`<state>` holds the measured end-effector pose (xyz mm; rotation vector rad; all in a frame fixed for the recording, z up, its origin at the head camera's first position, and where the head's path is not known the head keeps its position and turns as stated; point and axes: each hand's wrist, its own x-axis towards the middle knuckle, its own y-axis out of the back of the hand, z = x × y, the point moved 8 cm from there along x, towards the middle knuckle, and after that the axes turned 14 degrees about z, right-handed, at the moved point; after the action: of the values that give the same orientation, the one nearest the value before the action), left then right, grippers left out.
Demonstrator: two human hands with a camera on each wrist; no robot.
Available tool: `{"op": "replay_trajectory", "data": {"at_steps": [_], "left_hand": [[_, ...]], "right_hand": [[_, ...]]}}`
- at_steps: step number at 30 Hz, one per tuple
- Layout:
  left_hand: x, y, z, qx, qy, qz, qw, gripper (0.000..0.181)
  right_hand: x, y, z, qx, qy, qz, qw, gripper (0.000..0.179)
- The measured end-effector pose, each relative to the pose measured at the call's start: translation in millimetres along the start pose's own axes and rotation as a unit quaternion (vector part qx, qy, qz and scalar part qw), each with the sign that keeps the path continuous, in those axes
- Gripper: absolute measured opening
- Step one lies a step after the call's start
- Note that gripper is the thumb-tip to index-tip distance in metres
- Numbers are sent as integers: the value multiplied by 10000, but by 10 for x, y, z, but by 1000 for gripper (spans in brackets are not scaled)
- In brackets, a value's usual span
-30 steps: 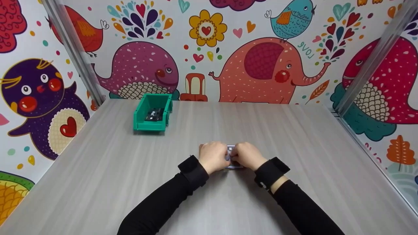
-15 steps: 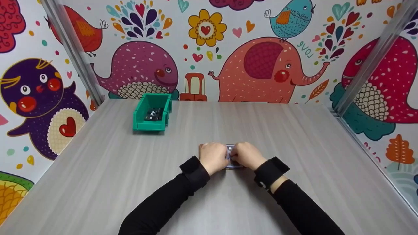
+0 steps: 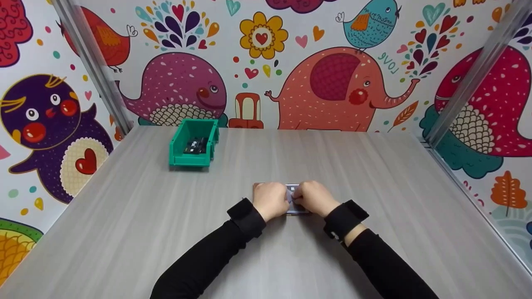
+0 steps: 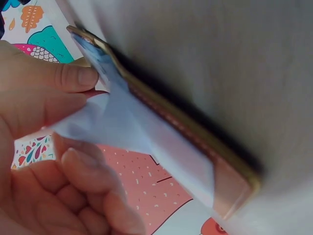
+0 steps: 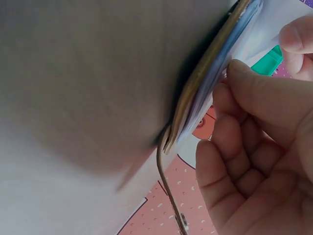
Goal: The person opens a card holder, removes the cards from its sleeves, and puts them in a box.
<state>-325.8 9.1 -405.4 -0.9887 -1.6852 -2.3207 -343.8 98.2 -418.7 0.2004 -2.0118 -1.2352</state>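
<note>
A small brown card holder (image 3: pixel 299 209) with clear plastic sleeves lies spread on the table, both hands over it. My left hand (image 3: pixel 271 201) pinches a translucent sleeve (image 4: pixel 110 125) between thumb and fingers; the sleeve is bent up from the brown cover (image 4: pixel 232 188). My right hand (image 3: pixel 314 198) has its thumb and curled index finger at the edge of the stacked sleeves (image 5: pixel 208 93), pinching there. A thin strap with a metal snap (image 5: pixel 181 219) sticks out from the cover in the right wrist view. In the head view the hands hide most of the holder.
On the table's far left stands a green bin (image 3: pixel 191 160) with several dark cards (image 3: pixel 196 145) in it. Printed wall panels (image 3: pixel 249 95) enclose the back and sides of the grey table (image 3: pixel 124 232). Metal posts (image 3: pixel 469 79) rise at the back corners.
My left hand has shifted slightly to the left, and a bit of lifted sleeve shows between the hands. The right hand and the bin have stayed put.
</note>
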Motion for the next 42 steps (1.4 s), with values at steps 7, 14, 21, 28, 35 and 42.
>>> {"op": "replay_trajectory", "data": {"at_steps": [7,14,21,28,35,42], "left_hand": [[3,-29,-34,-112,130,-138,9998,40],[-3,-35,-39,-75,122,-119,9998,40],[-18,-1,-46,-204,119,-175,9996,44],[-24,15,-124,-491,339,-402,9974,45],[-35,83,-274,-811,798,-456,9925,40],[-56,129,-444,-722,1145,-654,9886,38]], "right_hand": [[-6,-5,16,6,-81,1,10000,15],[-13,7,1,-5,23,62,10000,14],[-19,40,39,-58,98,283,9995,13],[-11,110,49,-169,64,480,9987,15],[3,136,85,-197,-167,476,9985,16],[-10,121,103,-235,-223,340,9989,17]]}}
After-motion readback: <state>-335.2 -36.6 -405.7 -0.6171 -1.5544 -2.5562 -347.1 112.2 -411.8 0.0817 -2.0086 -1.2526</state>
